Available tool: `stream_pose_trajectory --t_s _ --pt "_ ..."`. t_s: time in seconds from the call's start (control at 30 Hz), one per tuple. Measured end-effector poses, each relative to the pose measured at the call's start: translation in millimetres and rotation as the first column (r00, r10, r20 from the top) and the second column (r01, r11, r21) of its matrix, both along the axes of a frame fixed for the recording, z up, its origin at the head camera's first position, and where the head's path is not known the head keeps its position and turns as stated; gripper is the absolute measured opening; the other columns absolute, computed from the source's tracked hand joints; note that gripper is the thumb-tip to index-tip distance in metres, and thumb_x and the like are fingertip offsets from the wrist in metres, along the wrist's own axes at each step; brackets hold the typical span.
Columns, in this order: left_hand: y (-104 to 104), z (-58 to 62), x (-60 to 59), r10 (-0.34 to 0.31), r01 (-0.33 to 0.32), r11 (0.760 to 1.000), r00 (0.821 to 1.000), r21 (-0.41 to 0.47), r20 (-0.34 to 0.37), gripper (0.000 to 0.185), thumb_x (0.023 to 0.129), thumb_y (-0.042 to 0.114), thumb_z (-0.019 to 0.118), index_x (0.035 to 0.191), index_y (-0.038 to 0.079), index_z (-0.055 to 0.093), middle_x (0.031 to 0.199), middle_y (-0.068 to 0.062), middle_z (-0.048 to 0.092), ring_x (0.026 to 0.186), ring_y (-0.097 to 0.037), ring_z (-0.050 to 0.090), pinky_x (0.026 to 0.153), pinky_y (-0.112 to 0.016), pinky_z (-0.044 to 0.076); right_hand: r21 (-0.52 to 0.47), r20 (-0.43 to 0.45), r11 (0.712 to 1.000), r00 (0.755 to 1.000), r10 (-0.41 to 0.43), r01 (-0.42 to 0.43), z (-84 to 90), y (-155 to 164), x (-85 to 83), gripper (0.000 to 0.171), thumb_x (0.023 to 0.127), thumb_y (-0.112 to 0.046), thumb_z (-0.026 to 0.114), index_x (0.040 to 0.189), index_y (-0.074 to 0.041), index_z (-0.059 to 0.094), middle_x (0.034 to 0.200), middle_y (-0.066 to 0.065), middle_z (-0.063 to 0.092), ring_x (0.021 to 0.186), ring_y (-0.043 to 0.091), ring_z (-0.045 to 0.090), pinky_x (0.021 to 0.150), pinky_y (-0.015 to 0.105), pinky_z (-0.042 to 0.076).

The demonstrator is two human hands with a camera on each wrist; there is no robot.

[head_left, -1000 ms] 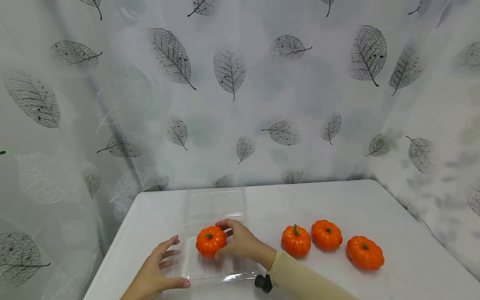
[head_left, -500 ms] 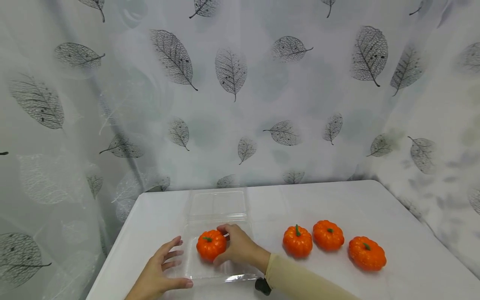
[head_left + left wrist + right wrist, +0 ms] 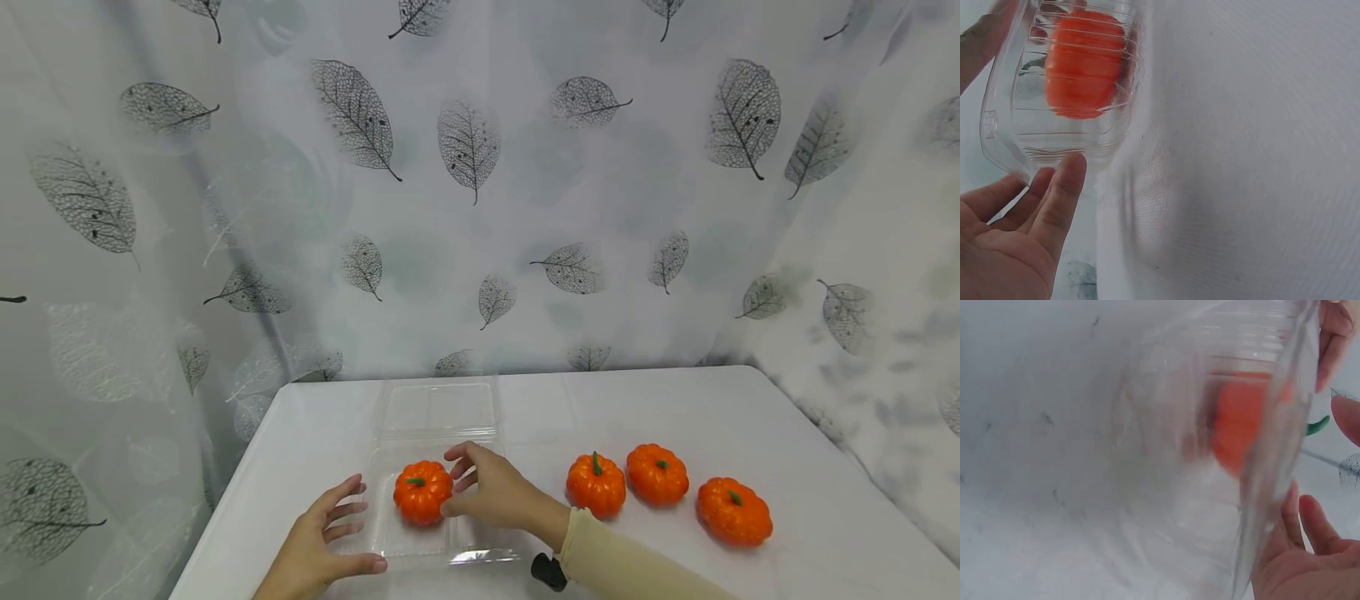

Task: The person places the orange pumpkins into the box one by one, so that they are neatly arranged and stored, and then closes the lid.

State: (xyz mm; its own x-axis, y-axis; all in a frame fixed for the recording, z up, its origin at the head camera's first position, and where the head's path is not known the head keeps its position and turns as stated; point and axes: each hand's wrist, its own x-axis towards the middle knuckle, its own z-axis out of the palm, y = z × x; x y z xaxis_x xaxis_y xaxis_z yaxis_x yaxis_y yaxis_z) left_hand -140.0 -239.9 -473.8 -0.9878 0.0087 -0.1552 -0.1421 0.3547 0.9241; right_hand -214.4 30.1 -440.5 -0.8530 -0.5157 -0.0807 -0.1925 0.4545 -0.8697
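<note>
1. The pumpkin (image 3: 422, 492) sits in the tray (image 3: 408, 546) of a clear box, near the table's (image 3: 810, 517) front-left corner, stem up.
2. The right hand (image 3: 491, 493) hovers just right of that pumpkin, fingers loosely curled and spread; the head view shows a sliver of gap at the fingertips, so it has hold of nothing, though whether the thumb brushes the pumpkin cannot be told.
3. The left hand (image 3: 318, 546) lies flat on the table at the tray's left side, fingers straight, thumb stretched along the front edge and touching the tray's rim; it grips nothing.
4. In the left wrist view the thumb (image 3: 1060, 197) rests against the ribbed clear wall of the tray (image 3: 1010, 144), with the pumpkin (image 3: 1082, 72) showing orange through the plastic.
5. The right wrist view is blurred: the pumpkin (image 3: 1244, 419) is an orange smear behind the tray wall (image 3: 1166, 481).
6. The box's lid (image 3: 437, 408) lies open flat behind the tray, toward the back edge.
7. Three more pumpkins (image 3: 657, 473) stand in a row right of the tray, apart from both hands.
8. A leaf-print curtain (image 3: 465, 192) hangs behind the table.
</note>
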Motion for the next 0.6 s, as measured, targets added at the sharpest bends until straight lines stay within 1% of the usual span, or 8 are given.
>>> stream_pose_trajectory --t_s 0.1,0.2,0.3,0.4,0.5,0.6 --pt "0.4 0.9 0.5 0.016 -0.016 1.000 1.000 -0.008 0.010 0.112 0.062 0.025 0.099 0.154 0.011 0.039 0.147 -0.017 0.049 0.124 -0.036 0.057 0.094 -0.042 0.056 -0.020 0.028 0.999 0.999 0.044 -0.043 2.4 4.4 0.0 0.050 0.081 -0.013 0.084 0.123 -0.008 0.058 0.096 0.003 0.062 0.085 0.016 0.065 0.076 0.027 0.056" --pt "0.9 1.6 1.7 0.029 -0.028 1.000 0.999 -0.007 0.024 0.111 0.062 0.025 0.099 0.154 0.010 0.039 0.147 -0.018 0.049 0.124 -0.037 0.057 0.093 -0.043 0.057 -0.004 0.046 0.995 0.994 0.097 -0.097 2.4 6.6 0.2 0.041 0.083 -0.013 0.082 0.117 -0.009 0.059 0.091 0.001 0.063 0.081 0.014 0.064 0.075 0.024 0.054" --pt "1.4 1.3 2.8 0.030 -0.029 1.000 0.999 -0.007 0.032 0.111 0.064 0.026 0.098 0.155 0.009 0.037 0.149 -0.020 0.047 0.125 -0.039 0.057 0.091 -0.043 0.057 0.004 0.075 0.988 0.986 0.152 -0.152 2.4 7.6 0.6 0.034 0.085 -0.012 0.081 0.112 -0.010 0.061 0.091 0.000 0.063 0.083 0.013 0.064 0.079 0.022 0.054" --pt "2.0 1.0 3.9 0.027 -0.027 1.000 0.999 0.001 0.035 0.109 0.066 0.027 0.097 0.155 0.009 0.037 0.149 -0.020 0.046 0.125 -0.039 0.057 0.092 -0.043 0.057 -0.010 0.098 0.980 0.975 0.198 -0.197 2.5 7.5 0.5 0.030 0.085 -0.011 0.081 0.110 -0.010 0.063 0.094 0.001 0.065 0.086 0.012 0.064 0.082 0.021 0.054" --pt "1.7 0.3 4.2 0.013 -0.013 0.999 1.000 0.030 0.020 0.107 0.067 0.024 0.097 0.154 0.009 0.037 0.150 -0.021 0.046 0.126 -0.039 0.056 0.093 -0.041 0.057 -0.025 0.098 0.972 0.967 0.236 -0.235 3.7 6.3 0.6 0.032 0.085 -0.010 0.080 0.112 -0.009 0.064 0.097 0.002 0.066 0.089 0.011 0.064 0.086 0.021 0.054" --pt "0.7 -0.8 4.3 -0.002 0.002 0.998 1.000 0.058 -0.002 0.107 0.066 0.023 0.097 0.154 0.008 0.038 0.150 -0.020 0.046 0.127 -0.038 0.055 0.094 -0.038 0.056 -0.023 0.079 0.965 0.961 0.263 -0.262 5.4 4.3 1.0 0.034 0.086 -0.011 0.080 0.116 -0.008 0.063 0.101 0.001 0.068 0.096 0.011 0.065 0.093 0.026 0.053"
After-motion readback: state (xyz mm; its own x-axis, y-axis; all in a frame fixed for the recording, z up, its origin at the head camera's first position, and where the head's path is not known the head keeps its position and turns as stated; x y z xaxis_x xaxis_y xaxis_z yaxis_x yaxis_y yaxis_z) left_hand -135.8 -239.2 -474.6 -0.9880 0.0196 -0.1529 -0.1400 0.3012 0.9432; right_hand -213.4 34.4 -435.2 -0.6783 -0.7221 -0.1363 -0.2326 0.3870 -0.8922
